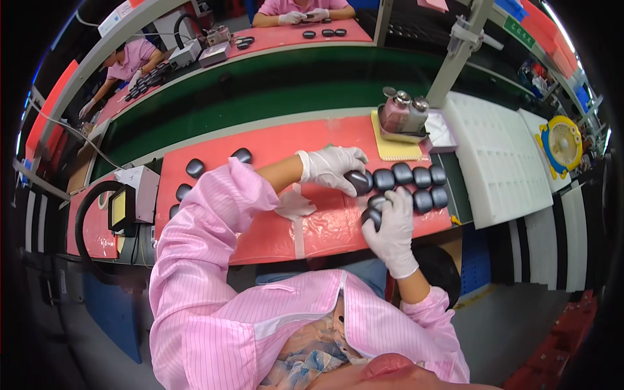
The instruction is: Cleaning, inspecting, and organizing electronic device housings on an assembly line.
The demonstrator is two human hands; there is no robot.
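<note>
My left hand (333, 169), in a white glove, is closed round a dark grey rounded case (355, 184), like an earbud case, at the left end of a row. My right hand (393, 233), also gloved, grips another dark case (372, 217) between thumb and fingers, just nearer to me. To the right of both hands, several similar cases stand in two rows, among them a far-row case (402, 173) and a near-row case (422, 201). My right fingers partly cover the near row. More cases lie left of my left arm, one being a glossy case (195, 168).
Pump bottles (398, 117) stand in a holder on a yellow notepad (385, 151) behind the rows. At right are a white foam tray (497, 162) and a yellow fan (563, 148). A black hose (83, 224) curves at left. Beyond the green conveyor (260, 84), two people work.
</note>
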